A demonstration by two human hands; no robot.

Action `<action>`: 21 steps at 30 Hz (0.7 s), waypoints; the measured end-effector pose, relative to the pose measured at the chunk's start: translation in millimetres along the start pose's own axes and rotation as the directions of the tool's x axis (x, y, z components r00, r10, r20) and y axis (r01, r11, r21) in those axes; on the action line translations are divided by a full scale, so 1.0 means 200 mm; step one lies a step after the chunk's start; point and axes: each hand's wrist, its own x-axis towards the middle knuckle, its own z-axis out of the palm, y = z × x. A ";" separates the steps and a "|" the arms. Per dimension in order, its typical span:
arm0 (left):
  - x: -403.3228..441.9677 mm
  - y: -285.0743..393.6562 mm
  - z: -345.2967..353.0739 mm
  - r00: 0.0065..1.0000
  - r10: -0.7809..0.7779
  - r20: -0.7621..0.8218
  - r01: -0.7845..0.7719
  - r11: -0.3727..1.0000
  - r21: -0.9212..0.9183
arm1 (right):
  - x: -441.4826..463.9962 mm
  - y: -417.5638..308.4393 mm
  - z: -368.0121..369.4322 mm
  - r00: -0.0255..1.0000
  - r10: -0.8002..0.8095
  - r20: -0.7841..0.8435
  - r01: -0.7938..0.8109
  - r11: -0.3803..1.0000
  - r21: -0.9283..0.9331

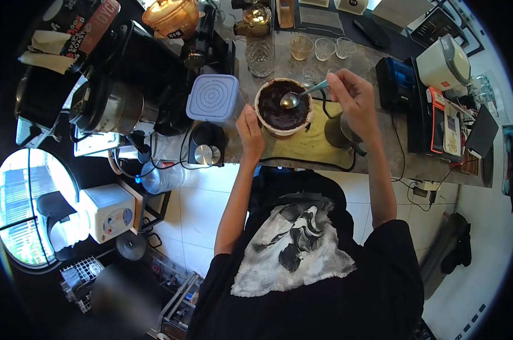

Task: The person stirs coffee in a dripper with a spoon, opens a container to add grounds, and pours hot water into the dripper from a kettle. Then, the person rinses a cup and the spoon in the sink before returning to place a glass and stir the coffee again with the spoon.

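Note:
A round vessel with a cream, filter-like rim (pixel 310 116) is filled with dark, wet coffee-like matter (pixel 279 116). My left hand (pixel 249 133) holds the vessel at its left side, some fingers hidden behind it. Pinched in my right hand (pixel 353 99) is the handle of a metal spoon (pixel 290 100), whose bowl rests over the dark surface. Just below my right hand stands a grey metal pitcher (pixel 340 131). Vessel and pitcher are on a yellow-green cloth (pixel 290 152). What lies under the vessel is mostly hidden.
Left of the vessel is a lidded square container (pixel 213 97) beside a small black device (pixel 206 144). Behind stand a cut-glass tumbler (pixel 260 59) and several small glasses (pixel 325 50). A black-and-blue device (pixel 396 82) is at the right. A cable (pixel 401 141) crosses the counter.

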 end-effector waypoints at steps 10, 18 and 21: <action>-0.13 -0.04 0.10 0.965 -0.253 0.066 0.242 0.960 0.139 | -0.17 0.02 -0.08 0.979 -0.018 -0.202 -0.033 0.969 -0.243; -0.07 0.05 0.22 0.987 -0.059 0.151 0.047 0.995 0.084 | -0.23 0.18 -0.10 0.898 0.274 -0.344 -0.282 0.959 0.027; -0.05 0.04 0.24 0.955 -0.106 0.277 0.102 0.994 0.029 | -0.28 0.23 -0.14 0.845 0.376 -0.380 -0.294 0.920 0.258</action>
